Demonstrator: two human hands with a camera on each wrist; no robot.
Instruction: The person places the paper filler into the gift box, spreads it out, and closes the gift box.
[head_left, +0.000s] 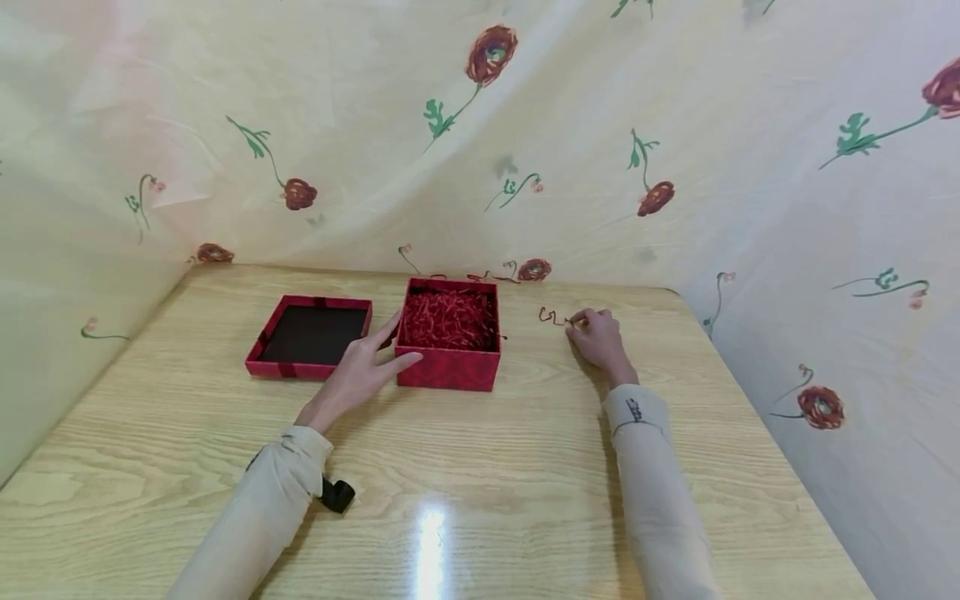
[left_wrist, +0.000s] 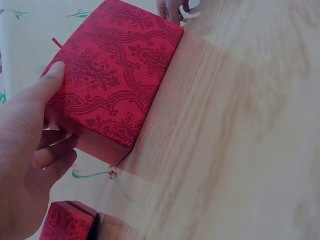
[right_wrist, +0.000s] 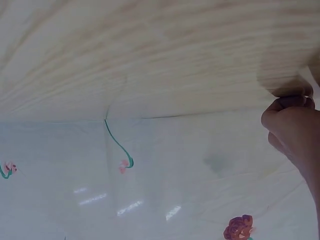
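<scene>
Left hand (head_left: 358, 367) grips red gift box (head_left: 453, 371), centre; right hand (head_left: 597, 337), centre-right, pinches paper shred (head_left: 555, 319): apparently collecting it; next calls for lifting.

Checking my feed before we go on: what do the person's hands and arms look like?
The left hand and right hand are gloveless. The left sleeve and right sleeve are long and pale. The right cuff has a small dark marking. A black object shows beside the left cuff; whether it is worn is unclear.
</scene>
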